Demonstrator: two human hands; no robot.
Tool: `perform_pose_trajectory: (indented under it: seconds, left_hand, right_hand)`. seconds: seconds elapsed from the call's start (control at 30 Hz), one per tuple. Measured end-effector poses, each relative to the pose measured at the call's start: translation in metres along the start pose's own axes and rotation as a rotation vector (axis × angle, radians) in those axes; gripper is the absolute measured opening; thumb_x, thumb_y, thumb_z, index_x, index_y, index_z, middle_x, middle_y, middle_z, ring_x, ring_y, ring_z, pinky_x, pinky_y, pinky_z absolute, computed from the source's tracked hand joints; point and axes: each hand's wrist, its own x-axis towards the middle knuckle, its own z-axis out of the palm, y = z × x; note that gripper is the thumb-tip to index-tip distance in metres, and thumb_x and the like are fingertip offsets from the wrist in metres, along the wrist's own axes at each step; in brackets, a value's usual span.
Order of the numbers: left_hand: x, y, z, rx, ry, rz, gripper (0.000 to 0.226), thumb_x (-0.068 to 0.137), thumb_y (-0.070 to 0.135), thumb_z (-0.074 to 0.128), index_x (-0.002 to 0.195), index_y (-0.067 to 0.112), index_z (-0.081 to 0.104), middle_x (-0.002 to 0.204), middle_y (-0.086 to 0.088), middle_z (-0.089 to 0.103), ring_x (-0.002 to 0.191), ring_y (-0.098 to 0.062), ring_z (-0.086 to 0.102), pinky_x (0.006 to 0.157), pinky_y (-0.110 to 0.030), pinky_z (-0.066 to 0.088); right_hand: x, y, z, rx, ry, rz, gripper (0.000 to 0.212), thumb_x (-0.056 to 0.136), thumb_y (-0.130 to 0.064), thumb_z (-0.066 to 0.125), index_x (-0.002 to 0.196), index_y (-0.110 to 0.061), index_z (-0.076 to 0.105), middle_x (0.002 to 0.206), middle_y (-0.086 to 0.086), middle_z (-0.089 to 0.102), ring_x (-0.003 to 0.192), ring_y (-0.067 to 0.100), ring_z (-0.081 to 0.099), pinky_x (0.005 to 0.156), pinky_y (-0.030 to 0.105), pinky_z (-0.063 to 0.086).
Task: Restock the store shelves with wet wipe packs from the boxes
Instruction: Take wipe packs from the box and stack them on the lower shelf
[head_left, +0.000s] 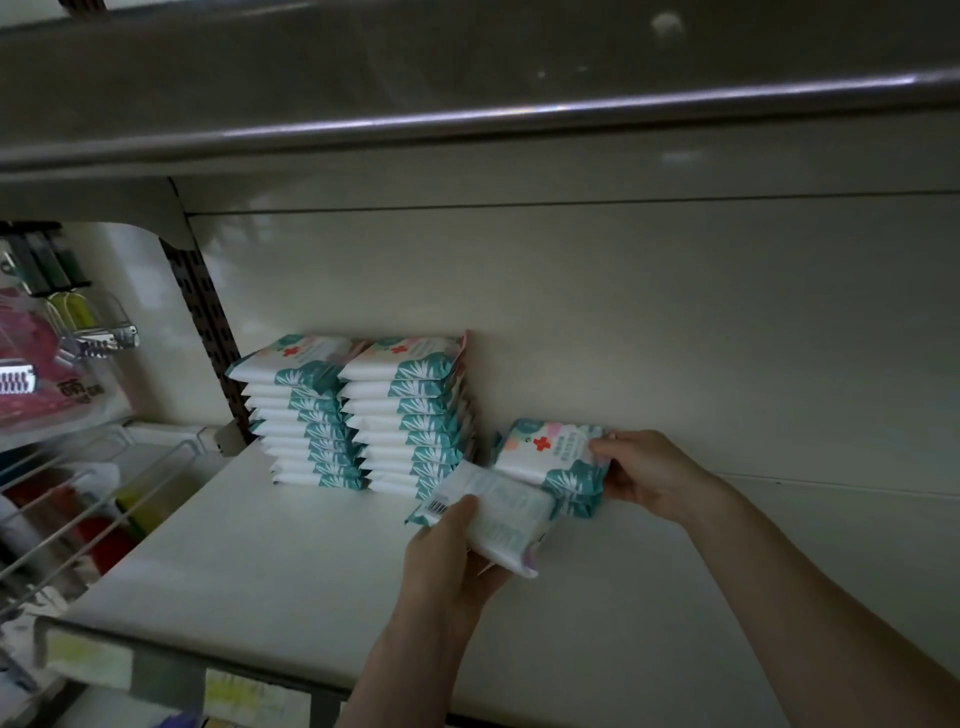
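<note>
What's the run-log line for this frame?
step: shelving | left hand: holds barcode-up wet wipe pack | right hand: grips red-cross pack on shelf | two stacks: left of it

Two bare forearms in shot, from six and four o'clock; left hand (447, 561) and right hand (649, 473) bare too.

Left hand (451, 551) grips pack (493, 512); right hand (647, 475) grips packs (556, 460).
</note>
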Motion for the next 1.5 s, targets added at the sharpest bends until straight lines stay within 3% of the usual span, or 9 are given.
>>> perform_pose_trajectory:
  seconds: [0.2, 0.4, 0.5, 0.67, 0.77, 0.97, 1.13, 1.27, 1.5]
  left_hand:
    - [-0.01, 0.001, -0.013, 0.064, 0.033, 0.04, 0.012, 0.096, 0.005, 0.05, 0.104, 0.0, 0.058, 0.098, -0.025, 0.068, 0.092, -0.044, 0.065, 0.048, -0.04, 0.058]
    - [-0.012, -0.005, -0.011, 0.06, 0.053, 0.034, 0.015, 0.096, 0.006, 0.05, 0.108, 0.002, 0.058, 0.099, -0.024, 0.068, 0.092, -0.042, 0.066, 0.047, -0.038, 0.057]
    - [-0.014, -0.005, -0.004, 0.064, 0.034, 0.042, 0.014, 0.096, 0.005, 0.05, 0.107, 0.002, 0.058, 0.097, -0.023, 0.069, 0.088, -0.04, 0.066, 0.046, -0.036, 0.055]
    - [-0.009, -0.005, 0.018, 0.035, -0.036, 0.017, 0.014, 0.096, 0.004, 0.05, 0.108, 0.006, 0.057, 0.099, -0.02, 0.068, 0.088, -0.036, 0.066, 0.05, -0.037, 0.058]
    - [0.004, -0.004, 0.034, -0.015, -0.079, -0.008, 0.016, 0.097, 0.002, 0.048, 0.11, 0.007, 0.055, 0.107, -0.021, 0.066, 0.098, -0.038, 0.064, 0.058, -0.042, 0.06]
    - [0.029, 0.0, 0.056, -0.073, -0.103, -0.01, 0.031, 0.096, -0.001, 0.049, 0.127, 0.001, 0.049, 0.112, -0.022, 0.063, 0.091, -0.034, 0.064, 0.064, -0.045, 0.059]
    - [0.033, 0.009, 0.062, 0.033, -0.138, -0.073, 0.018, 0.096, 0.003, 0.052, 0.114, 0.003, 0.055, 0.105, -0.019, 0.065, 0.086, -0.03, 0.064, 0.071, -0.043, 0.053]
    - [0.042, 0.015, 0.058, 0.204, -0.063, -0.032, 0.013, 0.095, 0.016, 0.058, 0.088, 0.006, 0.056, 0.076, -0.009, 0.053, 0.063, -0.019, 0.053, 0.058, -0.033, 0.048]
    - [0.04, 0.024, 0.064, 0.193, -0.177, -0.117, 0.05, 0.09, 0.053, 0.056, 0.103, 0.005, 0.059, 0.093, -0.013, 0.06, 0.081, -0.023, 0.06, 0.072, -0.038, 0.052]
  right_hand:
    - [0.013, -0.003, 0.005, 0.011, 0.026, -0.003, 0.022, 0.093, 0.005, 0.049, 0.078, -0.006, 0.062, 0.078, 0.01, 0.066, 0.066, 0.018, 0.063, 0.044, 0.02, 0.053]
    - [0.02, -0.003, 0.018, -0.05, 0.034, -0.015, 0.019, 0.093, 0.003, 0.049, 0.083, -0.002, 0.064, 0.086, 0.015, 0.067, 0.071, 0.022, 0.066, 0.054, 0.027, 0.058]
    - [0.032, 0.001, 0.016, -0.49, 0.221, -0.163, 0.019, 0.093, -0.01, 0.054, 0.085, -0.002, 0.07, 0.087, 0.016, 0.069, 0.08, 0.03, 0.067, 0.071, 0.036, 0.057]
    - [0.017, -0.005, 0.006, -0.929, 0.339, -0.263, 0.025, 0.092, -0.028, 0.055, 0.079, -0.01, 0.066, 0.072, 0.005, 0.059, 0.066, 0.021, 0.054, 0.056, 0.025, 0.037]
    - [-0.002, -0.016, 0.0, -0.71, 0.383, -0.3, 0.03, 0.093, -0.038, 0.052, 0.09, -0.01, 0.062, 0.086, 0.007, 0.064, 0.079, 0.024, 0.059, 0.071, 0.031, 0.045]
    - [-0.047, -0.032, -0.011, -0.293, -0.149, -0.022, 0.018, 0.09, -0.031, 0.064, 0.093, -0.014, 0.069, 0.086, 0.004, 0.073, 0.073, 0.014, 0.066, 0.061, 0.024, 0.046]
    - [-0.04, -0.031, -0.015, -0.196, -0.05, -0.161, 0.011, 0.092, -0.015, 0.061, 0.087, -0.009, 0.068, 0.074, 0.004, 0.066, 0.055, 0.007, 0.057, 0.048, 0.019, 0.042]
    - [-0.041, -0.037, -0.014, -0.226, 0.1, -0.373, 0.01, 0.093, -0.007, 0.058, 0.092, -0.006, 0.068, 0.068, 0.004, 0.061, 0.043, 0.002, 0.055, 0.04, 0.015, 0.041]
    - [-0.048, -0.033, -0.003, -0.37, -0.036, -0.497, 0.032, 0.085, 0.009, 0.058, 0.084, -0.02, 0.071, 0.09, 0.003, 0.072, 0.07, 0.01, 0.07, 0.07, 0.022, 0.058]
